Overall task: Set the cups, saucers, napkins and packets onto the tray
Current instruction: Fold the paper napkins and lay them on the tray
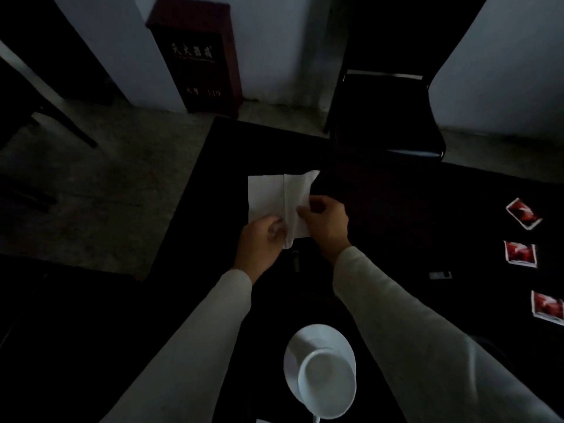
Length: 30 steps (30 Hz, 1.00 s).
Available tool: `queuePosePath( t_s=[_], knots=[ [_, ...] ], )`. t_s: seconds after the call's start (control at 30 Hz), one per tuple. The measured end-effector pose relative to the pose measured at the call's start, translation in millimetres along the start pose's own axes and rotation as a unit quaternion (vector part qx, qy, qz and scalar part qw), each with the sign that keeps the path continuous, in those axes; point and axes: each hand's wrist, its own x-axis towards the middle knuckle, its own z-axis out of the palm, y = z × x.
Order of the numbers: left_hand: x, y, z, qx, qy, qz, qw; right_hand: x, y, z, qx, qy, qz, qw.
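Partly off-frame — the nearest packet point(548, 307)

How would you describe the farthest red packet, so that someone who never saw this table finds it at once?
Begin at the dark table: along its right side three red square packets with white edges lie in a row. Take the farthest packet, the one nearest the black chair. Unlike the middle packet and the near packet, it lies turned cornerwise, like a diamond.

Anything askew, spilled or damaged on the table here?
Nothing spilled or damaged. The farthest red packet lies clearly more skewed than the middle packet and nearest packet; nothing else stands out.
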Motion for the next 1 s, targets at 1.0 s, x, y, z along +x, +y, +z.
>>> queuePosePath(
  t_s=[1.0],
  knots=[
    [6.8,-14.8,-61.6,-0.066,0.088,-0.059,0.992,-15.1,-23.6,47.7,-0.078,-0.012,0.069,0.995]
  ],
)
